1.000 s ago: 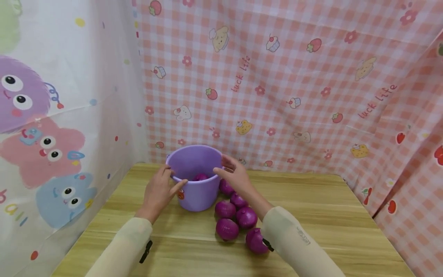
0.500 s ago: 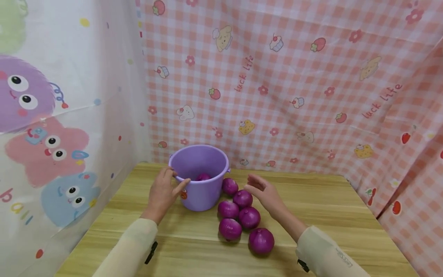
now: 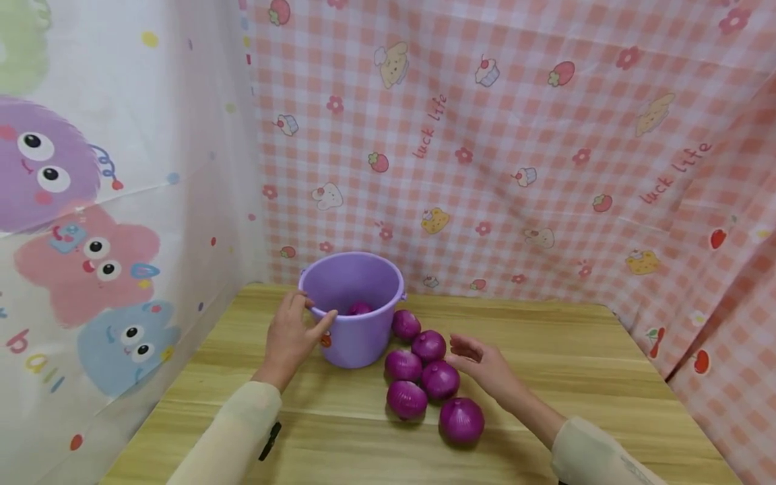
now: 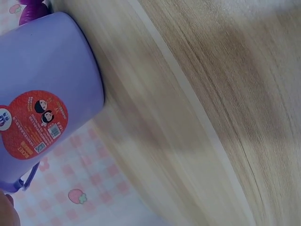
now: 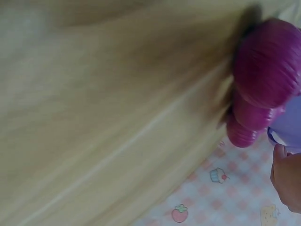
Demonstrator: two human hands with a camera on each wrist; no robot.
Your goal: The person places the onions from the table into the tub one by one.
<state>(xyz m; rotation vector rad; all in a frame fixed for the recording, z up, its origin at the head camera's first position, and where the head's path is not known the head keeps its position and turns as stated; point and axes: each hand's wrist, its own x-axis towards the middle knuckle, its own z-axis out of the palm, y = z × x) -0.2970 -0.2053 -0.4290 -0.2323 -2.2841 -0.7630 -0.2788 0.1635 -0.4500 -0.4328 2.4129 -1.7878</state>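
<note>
A purple bucket [image 3: 358, 340] stands upright on the table, a red onion [image 3: 360, 308] visible inside it. My left hand [image 3: 293, 335] grips the bucket's rim at the near left, its thumb along the front edge. To the bucket's right lie several red onions [image 3: 406, 400], most of them bunched together. My right hand [image 3: 488, 367] hovers just right of the bunch with loosely bent fingers, holding nothing. In the left wrist view, a round red sticker [image 4: 37, 123] shows on the bucket wall. The right wrist view catches the onions [image 5: 268, 63] and part of my right hand [image 5: 288, 181].
The wooden table [image 3: 576, 377] extends to the right and toward me. Behind it hangs a pink checked cloth [image 3: 485, 135]; a white cartoon-printed cloth [image 3: 182, 101] covers the left side.
My right hand has left the bucket's right rim and moved right and nearer, down beside the onions. My left hand has stayed at the rim.
</note>
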